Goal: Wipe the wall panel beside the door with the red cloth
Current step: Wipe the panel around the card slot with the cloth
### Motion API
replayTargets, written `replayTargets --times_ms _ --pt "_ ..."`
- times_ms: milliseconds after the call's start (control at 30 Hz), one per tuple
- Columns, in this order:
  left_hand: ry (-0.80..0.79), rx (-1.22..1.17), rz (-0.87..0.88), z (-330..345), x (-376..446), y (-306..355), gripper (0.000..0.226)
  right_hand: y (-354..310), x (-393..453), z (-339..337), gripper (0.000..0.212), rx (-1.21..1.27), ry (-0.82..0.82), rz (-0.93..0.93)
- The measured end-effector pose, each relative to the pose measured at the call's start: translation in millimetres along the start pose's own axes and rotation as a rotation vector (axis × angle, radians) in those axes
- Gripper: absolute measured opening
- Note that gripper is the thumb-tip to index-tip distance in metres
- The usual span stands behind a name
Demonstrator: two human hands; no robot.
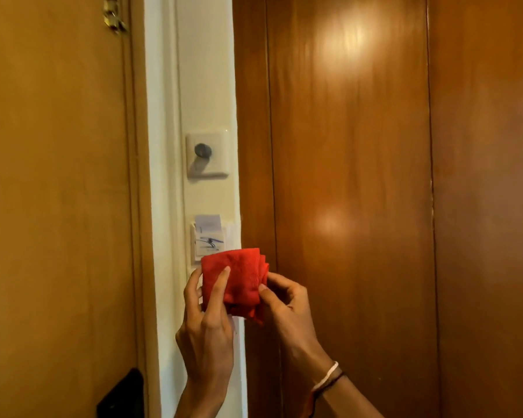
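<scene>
A folded red cloth [239,276] is held in front of me at lower centre, between both hands. My left hand [207,321] grips its left side with the thumb across the front. My right hand [284,300] pinches its right edge. Behind the cloth runs a narrow cream wall panel [206,70], standing between a light brown door [55,176] on the left and dark wood panelling [344,176] on the right. The cloth hangs just in front of the panel's lower part; I cannot tell if it touches it.
On the cream panel sit a white switch plate with a dark knob [207,155] and, lower, a key card holder with a card [209,236], partly covered by the cloth. A black lock plate [121,396] is on the door at bottom left, a brass fitting [114,15] at top left.
</scene>
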State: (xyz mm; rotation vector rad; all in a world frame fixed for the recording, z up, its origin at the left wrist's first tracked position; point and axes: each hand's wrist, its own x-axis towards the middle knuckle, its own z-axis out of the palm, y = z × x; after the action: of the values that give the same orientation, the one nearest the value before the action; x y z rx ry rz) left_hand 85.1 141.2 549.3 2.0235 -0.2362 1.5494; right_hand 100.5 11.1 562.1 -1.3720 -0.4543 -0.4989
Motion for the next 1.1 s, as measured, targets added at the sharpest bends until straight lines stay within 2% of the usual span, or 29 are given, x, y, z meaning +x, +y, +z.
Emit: replayTargets --times_ms 100,167,400,500,600,733,833,933,1100 --pt "0.02 0.093 0.006 -3 18 -16 0.059 -7 17 27 0.024 -0.023 0.029 -0.026" --pt "-0.005 0.166 0.005 -1 30 -27 0.07 -10 29 39 0.022 -0.028 0.05 -0.023" --pt "-0.235 0.441 0.106 25 55 -49 0.089 -11 65 55 0.019 -0.185 0.084 -0.048" --pt "-0.241 0.398 0.09 38 50 -51 0.086 -17 71 36 0.023 -0.37 0.11 -0.198" --pt "-0.216 0.329 0.119 45 45 -46 0.056 -21 83 10 0.028 -0.757 0.202 -0.45" --pt "-0.174 0.232 0.069 50 52 -50 0.065 -7 107 -16 0.037 -1.122 0.336 -0.753" --pt "-0.176 0.222 0.157 52 40 -60 0.063 16 118 -27 0.045 -1.338 0.35 -0.905" --pt "-0.162 0.217 0.224 51 42 -77 0.063 33 123 -30 0.05 -1.453 0.358 -1.003" --pt "-0.14 0.211 0.211 58 30 -76 0.062 37 128 -28 0.05 -1.449 0.382 -1.03"
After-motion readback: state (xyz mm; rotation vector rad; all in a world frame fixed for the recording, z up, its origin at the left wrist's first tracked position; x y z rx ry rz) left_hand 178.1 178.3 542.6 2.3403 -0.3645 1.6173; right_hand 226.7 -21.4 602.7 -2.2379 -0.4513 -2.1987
